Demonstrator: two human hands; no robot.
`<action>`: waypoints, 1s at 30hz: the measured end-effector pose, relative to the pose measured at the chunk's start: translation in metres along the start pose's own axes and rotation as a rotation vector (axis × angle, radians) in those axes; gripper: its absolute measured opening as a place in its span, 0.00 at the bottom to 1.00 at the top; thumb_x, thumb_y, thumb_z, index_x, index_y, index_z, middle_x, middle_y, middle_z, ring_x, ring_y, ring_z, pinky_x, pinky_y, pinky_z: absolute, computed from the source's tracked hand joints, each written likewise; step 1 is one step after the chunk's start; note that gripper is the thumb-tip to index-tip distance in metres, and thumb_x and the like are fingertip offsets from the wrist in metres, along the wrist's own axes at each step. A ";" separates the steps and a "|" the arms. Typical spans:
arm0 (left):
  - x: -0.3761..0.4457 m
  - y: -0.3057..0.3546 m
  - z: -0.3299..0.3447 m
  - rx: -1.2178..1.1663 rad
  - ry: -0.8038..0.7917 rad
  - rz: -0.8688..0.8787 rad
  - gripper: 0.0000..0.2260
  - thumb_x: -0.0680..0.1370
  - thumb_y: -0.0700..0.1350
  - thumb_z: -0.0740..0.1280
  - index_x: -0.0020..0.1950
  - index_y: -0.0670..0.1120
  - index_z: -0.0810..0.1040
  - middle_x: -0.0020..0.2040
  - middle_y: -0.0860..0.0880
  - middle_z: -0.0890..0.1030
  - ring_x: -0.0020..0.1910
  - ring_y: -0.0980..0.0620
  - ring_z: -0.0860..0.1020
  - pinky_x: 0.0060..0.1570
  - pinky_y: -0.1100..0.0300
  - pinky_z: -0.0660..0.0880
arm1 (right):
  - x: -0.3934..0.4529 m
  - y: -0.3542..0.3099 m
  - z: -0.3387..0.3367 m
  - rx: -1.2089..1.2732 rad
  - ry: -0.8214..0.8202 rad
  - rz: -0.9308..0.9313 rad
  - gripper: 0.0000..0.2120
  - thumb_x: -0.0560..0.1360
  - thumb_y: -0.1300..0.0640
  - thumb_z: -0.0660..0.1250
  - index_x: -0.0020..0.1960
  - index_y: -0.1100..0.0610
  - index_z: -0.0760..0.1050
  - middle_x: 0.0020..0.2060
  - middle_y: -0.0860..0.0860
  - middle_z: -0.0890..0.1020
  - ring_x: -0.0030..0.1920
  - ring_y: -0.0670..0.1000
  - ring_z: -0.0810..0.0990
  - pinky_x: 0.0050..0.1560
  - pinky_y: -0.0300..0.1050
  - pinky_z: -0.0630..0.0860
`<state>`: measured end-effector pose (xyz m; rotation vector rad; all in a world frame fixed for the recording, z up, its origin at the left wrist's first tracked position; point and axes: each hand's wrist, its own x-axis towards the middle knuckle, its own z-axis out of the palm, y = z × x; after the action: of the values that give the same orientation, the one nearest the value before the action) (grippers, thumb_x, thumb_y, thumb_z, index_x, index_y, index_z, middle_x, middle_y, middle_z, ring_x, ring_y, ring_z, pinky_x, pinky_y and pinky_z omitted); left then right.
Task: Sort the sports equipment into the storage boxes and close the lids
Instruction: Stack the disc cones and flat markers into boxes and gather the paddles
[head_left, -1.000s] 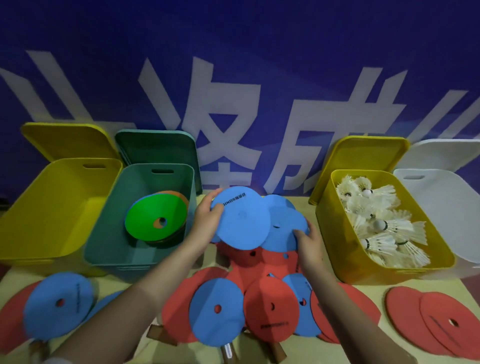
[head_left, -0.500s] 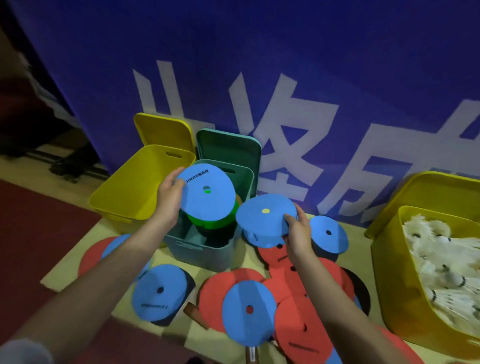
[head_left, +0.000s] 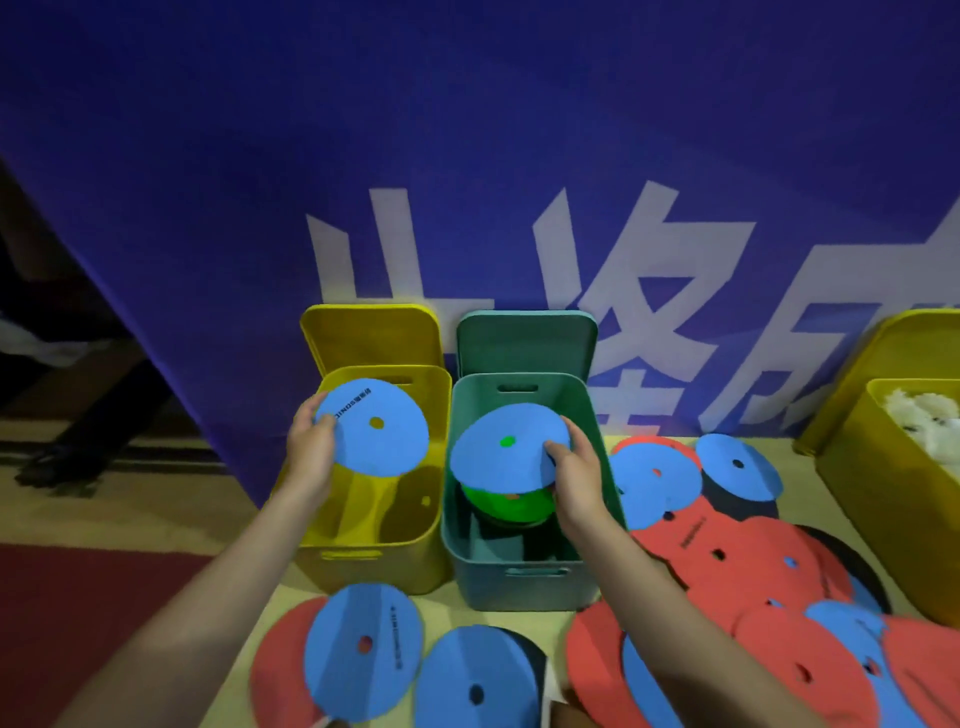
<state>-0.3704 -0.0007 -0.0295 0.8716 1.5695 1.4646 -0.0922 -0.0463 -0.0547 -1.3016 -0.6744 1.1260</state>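
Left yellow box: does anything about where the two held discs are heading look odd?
Possibly. The left hand holds a blue disc over the left yellow box, which looks empty, while the right hand holds a matching blue disc over the green box, which already holds discs. Identical items seem to be heading for different boxes.

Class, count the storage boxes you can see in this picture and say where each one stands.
3. A yellow box at left, under the left hand; a green box beside it, under the right hand; another yellow box at the right edge, cut off. More may lie outside the frame.
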 end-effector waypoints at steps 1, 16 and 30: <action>0.010 -0.004 -0.011 0.019 -0.008 -0.011 0.19 0.80 0.35 0.56 0.72 0.44 0.67 0.64 0.46 0.73 0.61 0.46 0.74 0.57 0.51 0.73 | -0.004 0.004 0.012 0.014 0.018 0.009 0.21 0.78 0.65 0.59 0.69 0.55 0.69 0.61 0.54 0.75 0.59 0.55 0.75 0.50 0.48 0.76; 0.100 -0.099 0.004 0.221 -0.198 -0.288 0.22 0.80 0.31 0.54 0.73 0.43 0.63 0.67 0.40 0.72 0.62 0.39 0.73 0.48 0.50 0.73 | -0.044 0.068 0.105 -0.218 0.096 -0.038 0.21 0.79 0.66 0.60 0.70 0.55 0.67 0.63 0.51 0.73 0.62 0.49 0.72 0.58 0.40 0.69; 0.127 -0.124 -0.010 1.019 -0.493 -0.007 0.22 0.78 0.45 0.64 0.71 0.43 0.68 0.66 0.37 0.72 0.61 0.38 0.74 0.59 0.51 0.72 | -0.052 0.064 0.104 -0.389 0.141 -0.130 0.21 0.80 0.62 0.60 0.72 0.53 0.66 0.63 0.50 0.75 0.61 0.48 0.75 0.56 0.39 0.71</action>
<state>-0.4306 0.0968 -0.1658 1.6246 1.8704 0.2825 -0.2207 -0.0598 -0.0851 -1.6229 -0.8880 0.8123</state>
